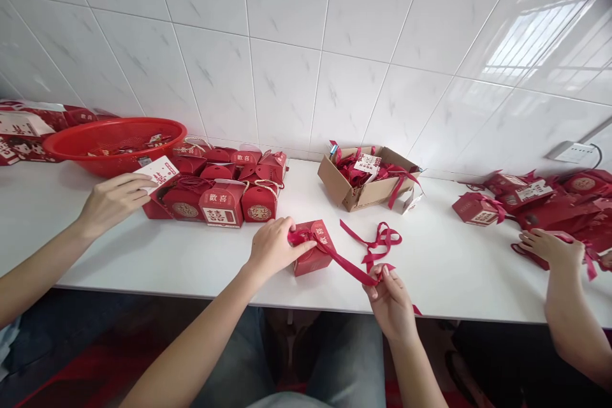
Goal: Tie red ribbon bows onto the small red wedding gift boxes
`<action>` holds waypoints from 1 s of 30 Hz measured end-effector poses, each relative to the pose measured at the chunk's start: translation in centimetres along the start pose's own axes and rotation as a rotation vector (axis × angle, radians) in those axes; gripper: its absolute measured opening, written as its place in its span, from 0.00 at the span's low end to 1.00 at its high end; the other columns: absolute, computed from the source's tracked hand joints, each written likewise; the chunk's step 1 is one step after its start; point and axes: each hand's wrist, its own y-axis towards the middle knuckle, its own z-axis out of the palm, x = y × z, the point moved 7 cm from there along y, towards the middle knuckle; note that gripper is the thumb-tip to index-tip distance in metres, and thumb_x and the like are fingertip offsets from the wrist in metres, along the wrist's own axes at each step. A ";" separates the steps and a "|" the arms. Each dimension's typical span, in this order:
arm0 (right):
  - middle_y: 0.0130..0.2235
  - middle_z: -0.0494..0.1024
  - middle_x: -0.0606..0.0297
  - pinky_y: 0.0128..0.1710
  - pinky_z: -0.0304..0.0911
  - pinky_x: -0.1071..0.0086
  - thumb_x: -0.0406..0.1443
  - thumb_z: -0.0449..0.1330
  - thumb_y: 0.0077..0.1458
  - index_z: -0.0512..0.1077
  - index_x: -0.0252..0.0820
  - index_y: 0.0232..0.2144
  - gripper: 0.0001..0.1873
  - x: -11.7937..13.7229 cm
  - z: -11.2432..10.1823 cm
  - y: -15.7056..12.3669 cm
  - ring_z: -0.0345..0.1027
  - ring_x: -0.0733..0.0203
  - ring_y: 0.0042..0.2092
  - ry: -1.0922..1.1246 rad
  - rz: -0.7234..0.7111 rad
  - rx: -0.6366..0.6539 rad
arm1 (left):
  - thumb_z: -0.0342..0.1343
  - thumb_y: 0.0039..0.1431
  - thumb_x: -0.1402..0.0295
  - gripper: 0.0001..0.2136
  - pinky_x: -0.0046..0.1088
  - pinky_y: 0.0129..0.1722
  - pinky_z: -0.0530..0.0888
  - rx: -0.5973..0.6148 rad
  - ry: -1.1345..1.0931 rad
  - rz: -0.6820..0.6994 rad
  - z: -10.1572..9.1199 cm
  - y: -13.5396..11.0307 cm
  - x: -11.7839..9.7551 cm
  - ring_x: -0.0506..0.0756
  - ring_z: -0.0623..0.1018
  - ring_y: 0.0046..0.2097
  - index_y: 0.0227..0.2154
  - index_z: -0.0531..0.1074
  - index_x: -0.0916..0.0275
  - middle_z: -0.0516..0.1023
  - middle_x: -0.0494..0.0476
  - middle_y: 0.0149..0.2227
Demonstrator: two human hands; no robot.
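Note:
A small red gift box [313, 261] with gold lettering rests on the white table in front of me. My left hand [275, 245] grips its top, thumb pressed down where a dark red ribbon [351, 266] passes over the box. From there the ribbon runs rightward to my right hand [389, 296], whose fingers are pinched on it near the table's front edge. The box's far left side is partly covered by my left hand. Just beyond my right hand lies another loose, curled ribbon [382, 238].
An open cardboard box [366, 194] of ribbons and tags stands by the wall. Finished-looking red boxes [222, 204] cluster left, beside a red basket [115, 146]. A co-worker's hand [115, 201] holds a white card at left; another's hand [552, 248] touches red items at right.

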 end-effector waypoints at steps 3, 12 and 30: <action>0.29 0.68 0.67 0.24 0.59 0.72 0.41 0.64 0.51 0.74 0.43 0.27 0.08 0.3 0.0 0.0 0.56 0.71 0.24 0.015 -0.027 -0.029 | 0.55 0.46 0.43 0.25 0.35 0.33 0.69 0.084 -0.074 0.023 0.4 -0.1 -0.6 0.61 0.75 0.37 0.35 0.66 0.60 0.75 0.57 0.35; 0.31 0.71 0.69 0.29 0.67 0.76 0.37 0.65 0.50 0.73 0.44 0.28 0.04 2.7 -0.3 2.5 0.63 0.71 0.28 0.198 -0.140 -0.130 | 0.54 0.53 0.62 0.07 0.29 0.34 0.66 0.210 -0.326 0.152 1.0 -1.0 -2.0 0.54 0.72 0.34 0.30 0.68 0.61 0.73 0.53 0.32; 0.37 0.79 0.63 0.43 0.71 0.66 0.37 0.66 0.46 0.74 0.40 0.31 0.08 2.1 -6.3 7.2 0.74 0.58 0.42 -0.062 0.007 -0.321 | 0.53 0.55 0.50 0.19 0.27 0.32 0.69 0.461 -0.684 -0.137 -0.9 -3.0 1.3 0.54 0.74 0.34 0.40 0.72 0.59 0.73 0.53 0.32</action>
